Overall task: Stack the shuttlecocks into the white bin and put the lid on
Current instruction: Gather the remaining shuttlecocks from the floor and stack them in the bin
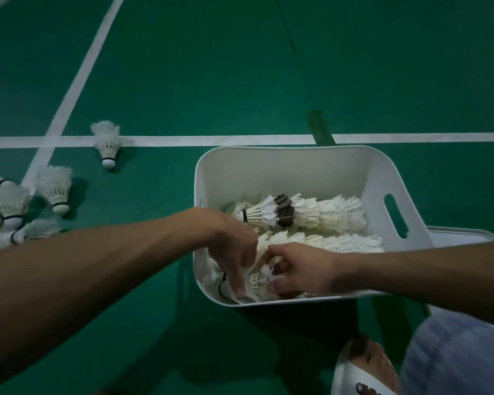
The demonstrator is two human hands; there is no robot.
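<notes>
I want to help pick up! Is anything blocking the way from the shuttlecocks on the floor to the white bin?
Nothing visible is in the way. Only bare green floor lies between the loose shuttlecocks and the white bin. The bin is open on top; its lid lies beside it.

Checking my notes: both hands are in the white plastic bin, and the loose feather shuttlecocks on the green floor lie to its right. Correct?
No. The head view shows the loose white feather shuttlecocks lying left of the white plastic bin, not right. The left hand and right hand are indeed in it.
</notes>
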